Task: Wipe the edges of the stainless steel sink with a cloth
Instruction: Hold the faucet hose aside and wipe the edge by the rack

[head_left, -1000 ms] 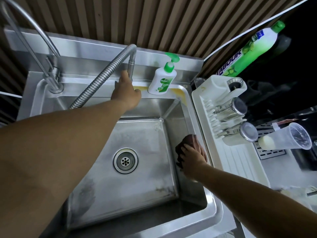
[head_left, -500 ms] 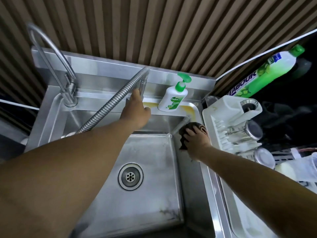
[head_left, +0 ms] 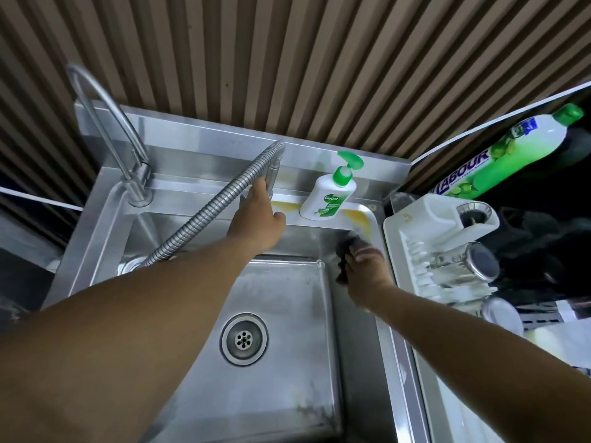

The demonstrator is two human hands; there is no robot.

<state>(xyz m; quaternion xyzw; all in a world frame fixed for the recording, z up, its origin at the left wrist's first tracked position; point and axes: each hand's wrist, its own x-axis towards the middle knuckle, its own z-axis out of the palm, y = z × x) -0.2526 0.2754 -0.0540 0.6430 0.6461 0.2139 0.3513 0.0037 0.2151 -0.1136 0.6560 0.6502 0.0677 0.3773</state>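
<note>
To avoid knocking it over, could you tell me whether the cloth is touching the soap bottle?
Apart: the head view shows bare sink ledge between the cloth and the soap bottle.

I see the soap bottle [head_left: 329,195] on the sink [head_left: 105,215] back ledge, faucet [head_left: 128,155] left, drying rack [head_left: 415,251] right.

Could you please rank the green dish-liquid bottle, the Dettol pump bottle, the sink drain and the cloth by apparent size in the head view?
1. green dish-liquid bottle, clearly largest.
2. Dettol pump bottle.
3. sink drain, slightly smaller.
The cloth shows least, but the right hand covers most of it, so unsure.
</note>
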